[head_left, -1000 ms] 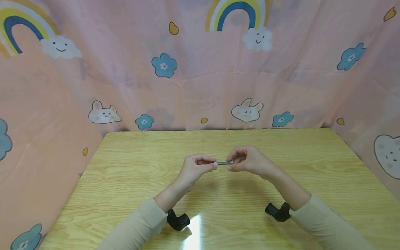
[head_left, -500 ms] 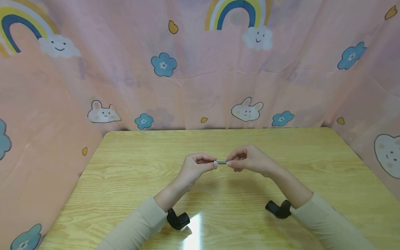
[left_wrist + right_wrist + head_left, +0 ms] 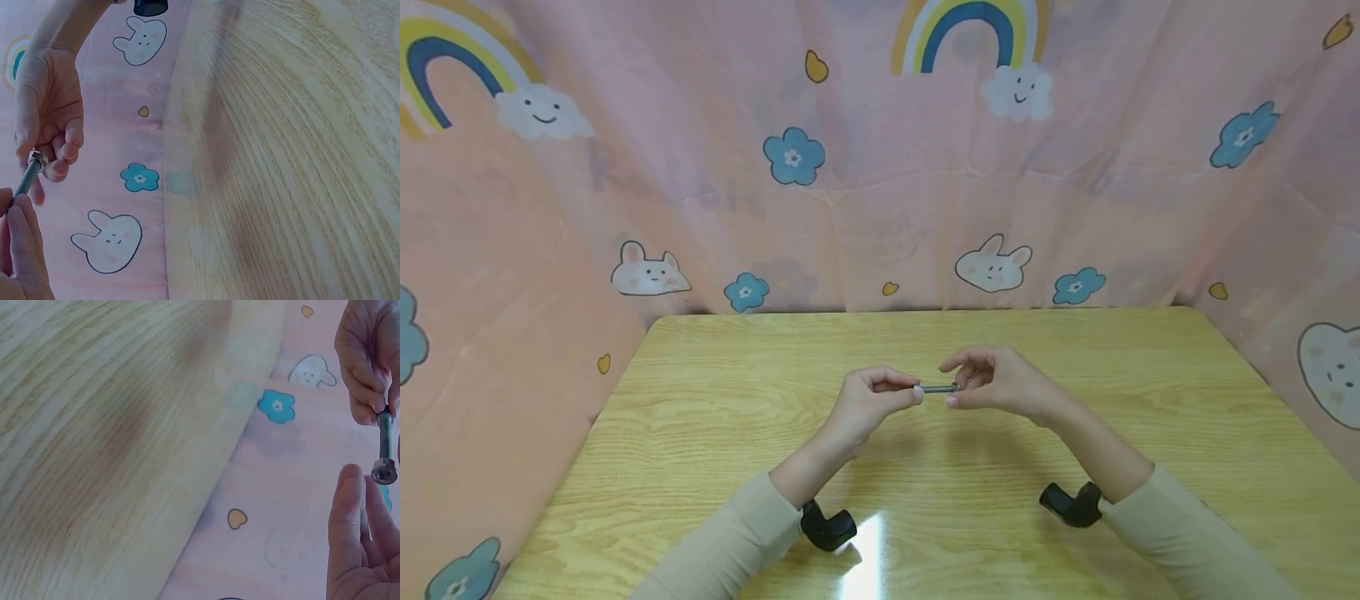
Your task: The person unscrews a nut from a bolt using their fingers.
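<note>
A grey metal bolt (image 3: 936, 389) lies level above the table between both hands. My left hand (image 3: 871, 402) pinches its left end between thumb and fingers, which cover that end. At the other end sits a hex nut (image 3: 384, 471), on the threaded shank (image 3: 26, 179) as the left wrist view shows. Around the nut, my right hand (image 3: 1003, 385) has its thumb below and its forefinger lifted away. In the right wrist view the right fingers (image 3: 347, 503) stand beside the nut with a gap; whether another fingertip touches it, I cannot tell.
Both hands are above a wood-grain table (image 3: 737, 358). A black curved device (image 3: 829, 527) is at the left wrist, and a similar black device (image 3: 1072, 505) at the right. A pink printed curtain (image 3: 865, 208) hangs behind the table and along its sides.
Half a second ago the right thumb and forefinger pinched the nut end and hid it; now they have parted and the nut shows. The left hand has kept its pinch and place.
</note>
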